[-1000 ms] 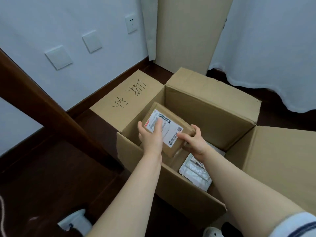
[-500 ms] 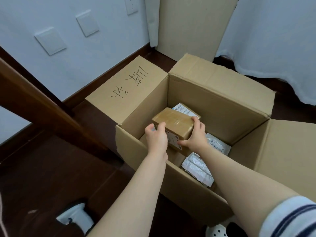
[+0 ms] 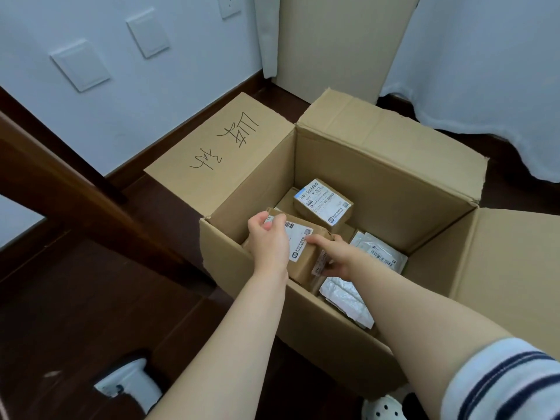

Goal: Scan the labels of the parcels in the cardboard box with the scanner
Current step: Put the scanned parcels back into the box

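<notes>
A large open cardboard box point(image 3: 378, 165) stands on the dark floor. Inside, near its left wall, lies a small brown parcel point(image 3: 303, 253) with a white label facing up. My left hand point(image 3: 268, 241) grips its left end and my right hand point(image 3: 335, 257) holds its right side, fingers on the label's edge. A second brown parcel point(image 3: 322, 204) with a label sits behind it. Two white plastic mailers point(image 3: 378, 251) point(image 3: 345, 300) lie to the right. The white scanner point(image 3: 128, 384) rests on the floor at lower left, apart from both hands.
The box's flaps are spread open; the left flap point(image 3: 218, 153) bears black handwriting. A dark wooden beam point(image 3: 75, 189) slants across the left. A flat cardboard sheet point(image 3: 339, 40) leans against the wall behind, beside a white curtain point(image 3: 500, 71). A white perforated shoe point(image 3: 381, 409) is at the bottom.
Both hands have turned the brown parcel over and lowered it into the box, so its label faces up again. The second labelled parcel behind it has come into view.
</notes>
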